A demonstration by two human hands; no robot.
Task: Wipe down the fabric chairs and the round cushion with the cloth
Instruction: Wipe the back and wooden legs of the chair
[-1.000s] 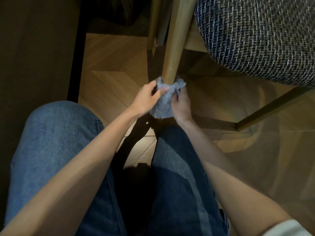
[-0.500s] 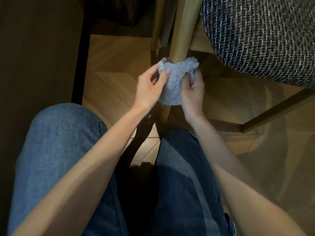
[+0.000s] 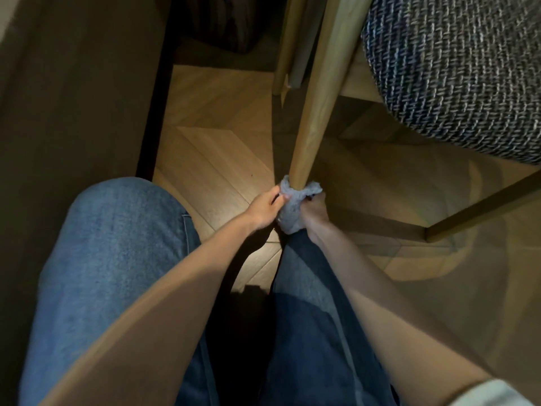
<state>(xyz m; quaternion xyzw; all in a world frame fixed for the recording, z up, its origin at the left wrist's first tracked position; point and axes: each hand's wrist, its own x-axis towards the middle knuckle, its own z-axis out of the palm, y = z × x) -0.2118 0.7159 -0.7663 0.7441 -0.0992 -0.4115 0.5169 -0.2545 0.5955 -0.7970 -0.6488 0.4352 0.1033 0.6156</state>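
A grey-blue fluffy cloth (image 3: pixel 292 208) is wrapped around the lower end of a light wooden chair leg (image 3: pixel 314 106), close to the floor. My left hand (image 3: pixel 265 209) pinches the cloth's left side and my right hand (image 3: pixel 314 209) grips its right side, so both hold it around the leg. The chair's seat (image 3: pixel 459 65), in dark woven tweed fabric, fills the upper right above the leg. The foot of the leg is hidden by the cloth.
A dark wall or cabinet side (image 3: pixel 73 98) runs along the left. Another wooden leg (image 3: pixel 285 45) stands behind, and a slanted chair rail (image 3: pixel 480 212) crosses at right. My knees in blue jeans (image 3: pixel 117 259) are close under my arms on the herringbone wood floor (image 3: pixel 216 153).
Both hands slid the cloth up the chair leg half a second ago, then back down to near the floor now.
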